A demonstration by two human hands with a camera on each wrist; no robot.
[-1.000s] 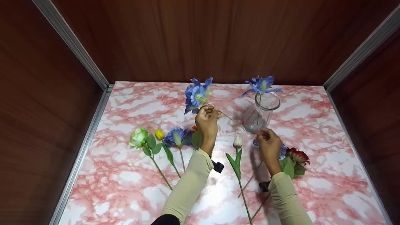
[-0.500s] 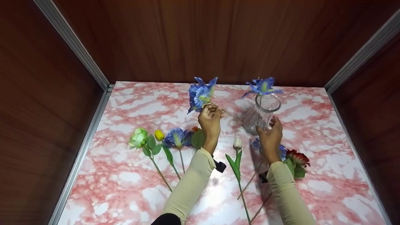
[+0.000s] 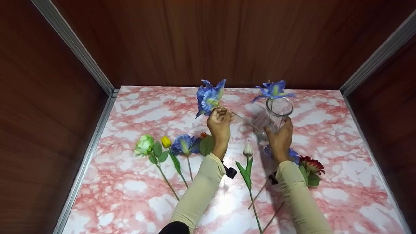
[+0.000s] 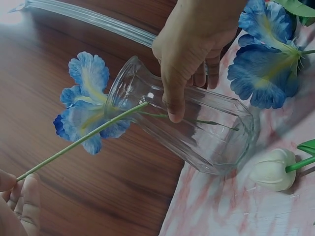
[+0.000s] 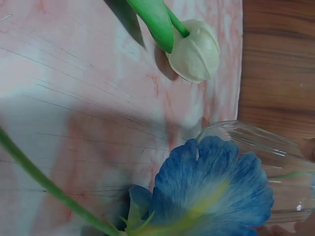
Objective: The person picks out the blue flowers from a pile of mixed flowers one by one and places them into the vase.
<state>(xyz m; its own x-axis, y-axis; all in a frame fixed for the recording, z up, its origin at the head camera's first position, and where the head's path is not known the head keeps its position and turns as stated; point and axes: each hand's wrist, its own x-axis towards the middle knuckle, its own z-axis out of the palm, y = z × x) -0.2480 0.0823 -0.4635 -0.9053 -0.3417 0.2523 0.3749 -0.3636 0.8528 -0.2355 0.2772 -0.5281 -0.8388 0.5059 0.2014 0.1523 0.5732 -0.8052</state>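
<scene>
My left hand [image 3: 219, 125] pinches the stem of a blue iris [image 3: 207, 99], raised left of the vase. In the left wrist view the bare stem [image 4: 69, 151] slants past the outside of the vase's neck, or across it; which I cannot tell. My right hand [image 3: 280, 139] grips the clear glass vase [image 3: 260, 121], with the thumb on one side and the fingers around the other. Another blue iris [image 3: 274, 89] stands in the vase, its bloom above the rim and its thin stem visible through the glass.
A green rose [image 3: 144, 144], yellow tulip [image 3: 166, 141], blue iris [image 3: 183, 144] and partly hidden orange flower [image 3: 203, 134] lie left. A white tulip [image 3: 248, 149] lies between the arms. Beside the right wrist lie a blue flower [image 5: 211, 187] and a red flower [image 3: 312, 165]. Wood panels surround the table.
My right hand has moved forward from in front of the vase, opened, and taken hold of its body. The left hand has shifted slightly right with its iris.
</scene>
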